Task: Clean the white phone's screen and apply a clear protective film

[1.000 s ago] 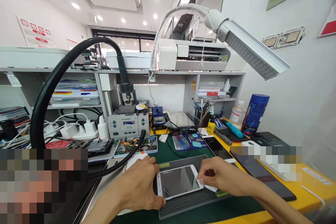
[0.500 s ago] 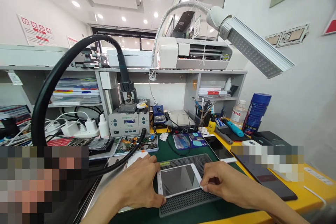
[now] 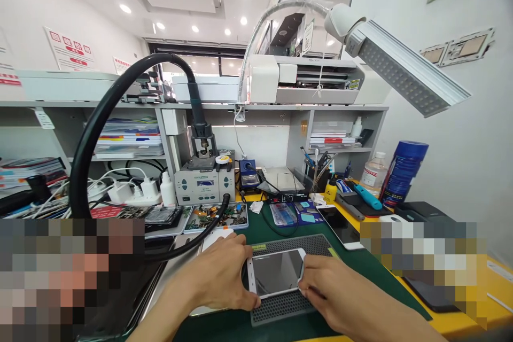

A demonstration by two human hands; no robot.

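A white smartphone point(image 3: 277, 272) with a dark, reflective screen lies face up on a grey perforated mat point(image 3: 280, 311). My left hand point(image 3: 222, 272) grips its left end, thumb at the near corner and fingers at the far corner. At the right end, my right hand point(image 3: 326, 283) is closed in a pinch against the phone's edge. Its fingers hide the near right corner, and what lies between the fingertips cannot be made out. A second white phone point(image 3: 340, 227) with a dark screen rests beyond my right hand.
A soldering or rework station point(image 3: 206, 184) with a thick black hose point(image 3: 78, 171) stands behind left. A tray of small circuit parts point(image 3: 216, 216) sits in front of it. Bottles, a blue can point(image 3: 404, 171) and a tool holder point(image 3: 318, 173) line the right back. A lamp point(image 3: 412, 72) hangs overhead.
My right hand has shifted left along the phone's right end and now covers its near corner. My left hand keeps its grip. The whole view has swung slightly.
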